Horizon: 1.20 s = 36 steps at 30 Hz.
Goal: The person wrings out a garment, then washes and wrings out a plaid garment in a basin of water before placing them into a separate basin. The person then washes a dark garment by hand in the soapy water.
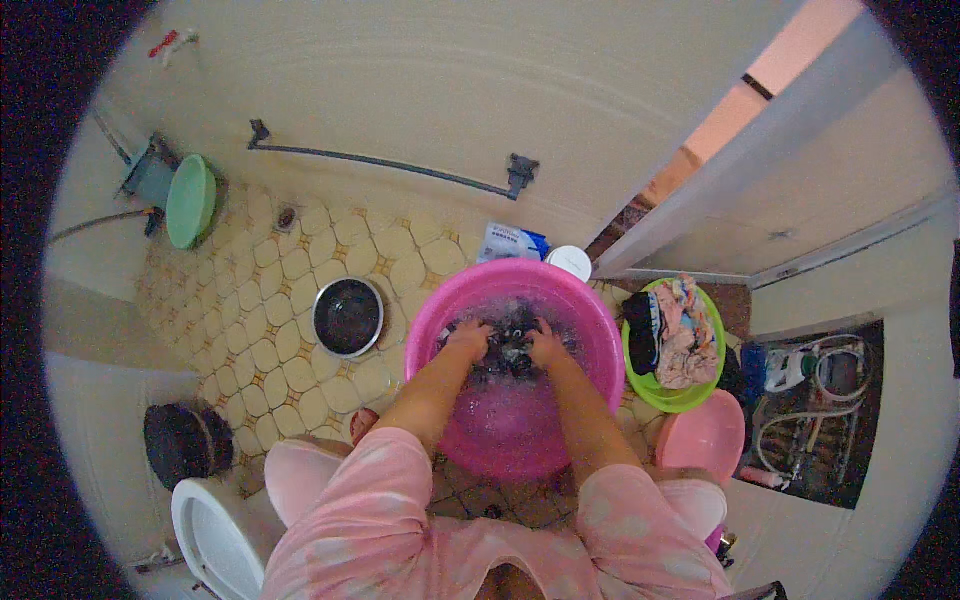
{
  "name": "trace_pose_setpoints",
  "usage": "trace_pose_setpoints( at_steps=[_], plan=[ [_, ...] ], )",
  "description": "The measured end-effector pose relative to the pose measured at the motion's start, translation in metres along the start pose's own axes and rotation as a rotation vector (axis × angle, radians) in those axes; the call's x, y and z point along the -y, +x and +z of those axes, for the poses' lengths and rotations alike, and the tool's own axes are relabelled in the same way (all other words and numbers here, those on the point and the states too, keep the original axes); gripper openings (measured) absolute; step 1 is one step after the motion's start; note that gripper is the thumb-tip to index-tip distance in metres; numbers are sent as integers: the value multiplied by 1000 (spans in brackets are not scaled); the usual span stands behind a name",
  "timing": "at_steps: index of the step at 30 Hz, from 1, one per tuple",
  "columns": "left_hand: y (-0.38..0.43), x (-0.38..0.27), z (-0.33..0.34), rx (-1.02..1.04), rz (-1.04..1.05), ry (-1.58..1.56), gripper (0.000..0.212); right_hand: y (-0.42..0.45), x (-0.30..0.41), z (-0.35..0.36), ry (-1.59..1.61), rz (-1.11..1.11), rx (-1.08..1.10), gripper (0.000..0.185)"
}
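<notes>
A large pink plastic basin stands on the floor before me, with sudsy water inside. Wet dark cloth lies bunched in the water toward the basin's far half. My left hand grips the left side of this cloth, its fingers partly hidden by suds and fabric. At the cloth's right side, my right hand has hold of it too, with its fingertips partly hidden. Both forearms reach over the basin's near rim.
A green basin of clothes and a pink basin stand at right. Behind the large basin are a white-and-blue bag and a white-lidded tub. A dark round pan sits left; a toilet is lower left.
</notes>
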<state>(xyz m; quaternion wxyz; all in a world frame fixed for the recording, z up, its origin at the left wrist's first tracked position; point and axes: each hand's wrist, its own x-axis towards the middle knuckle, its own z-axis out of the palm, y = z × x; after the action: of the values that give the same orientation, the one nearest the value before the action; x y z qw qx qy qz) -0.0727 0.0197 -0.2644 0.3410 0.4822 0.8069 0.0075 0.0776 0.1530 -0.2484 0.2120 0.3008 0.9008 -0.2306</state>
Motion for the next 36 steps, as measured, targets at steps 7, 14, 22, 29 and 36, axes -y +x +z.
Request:
trace_pose_setpoints(
  at_steps=[7, 14, 22, 29, 36],
  plan=[
    [-69, -10, -86, -107, 24, -86, 33, -76, -6, -73, 391, 70, 14, 34],
    [-142, -60, -188, -389, 293, -636, 22, -180, 64, -224, 437, -168, -368, 25],
    [-286, -154, -264, -316, 495, -1475, 40, -265, 114, -277, 873, -524, -501, 57],
    [-257, -148, -200, -192, 552, -1307, 30, -229, 108, -213, 598, -374, -592, 64],
    [-205, -94, -154, -289, 510, -684, 30, -190, 109, -182, 557, -511, -426, 40]
  ],
)
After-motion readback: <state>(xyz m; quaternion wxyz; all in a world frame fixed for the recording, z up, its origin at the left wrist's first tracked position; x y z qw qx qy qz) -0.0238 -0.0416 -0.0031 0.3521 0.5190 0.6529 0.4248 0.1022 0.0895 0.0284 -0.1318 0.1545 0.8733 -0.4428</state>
